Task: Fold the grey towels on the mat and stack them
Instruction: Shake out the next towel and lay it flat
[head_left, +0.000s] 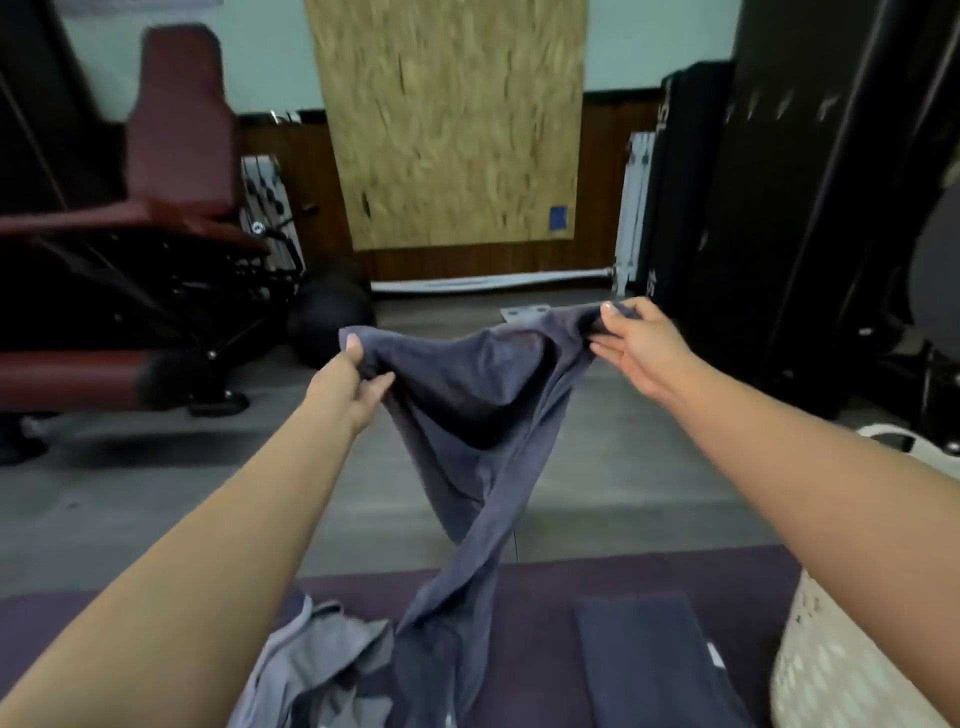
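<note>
The left hand (350, 387) pinched one top corner of a dark grey cloth towel (483, 415), and the right hand (641, 348) gripped the other corner, both arms stretched out! The towel sagged between them, its twisted tail dropping to the purple mat (540, 587). Below lay a crumpled pile of lighter grey towels (322, 660), and a folded dark towel (649, 665) rested near a white perforated basket (831, 670). A maroon padded bench (156, 208) stood off left.
</note>
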